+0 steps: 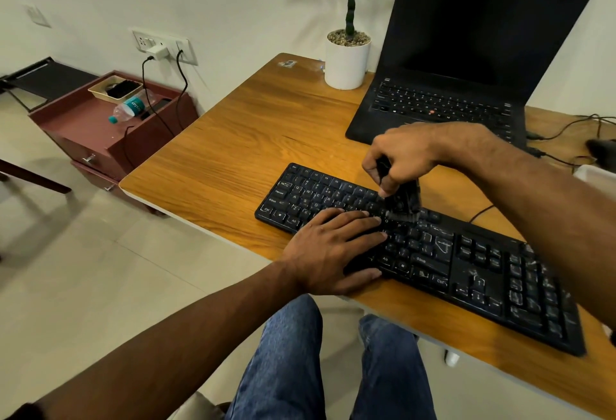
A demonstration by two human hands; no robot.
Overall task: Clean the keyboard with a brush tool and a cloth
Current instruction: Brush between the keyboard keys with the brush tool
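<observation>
Gripping black bristled brush (405, 201) — right hand (403, 156); left hand (328, 248) flat on dusty keyboard (466, 263).

bare wooden desk (233, 139) lies open left of and behind the black keyboard (433, 253), room for a hand to pass. the open laptop (466, 63) and white plant pot (347, 63) wall off the back. cables (566, 133) trail at the far right (one runs just behind the keyboard). the near desk edge sits close along the keyboard's front.

Left hand (333, 246) lies flat, fingers straight; right hand (405, 156) curled, seemingly gripping, blurred
</observation>
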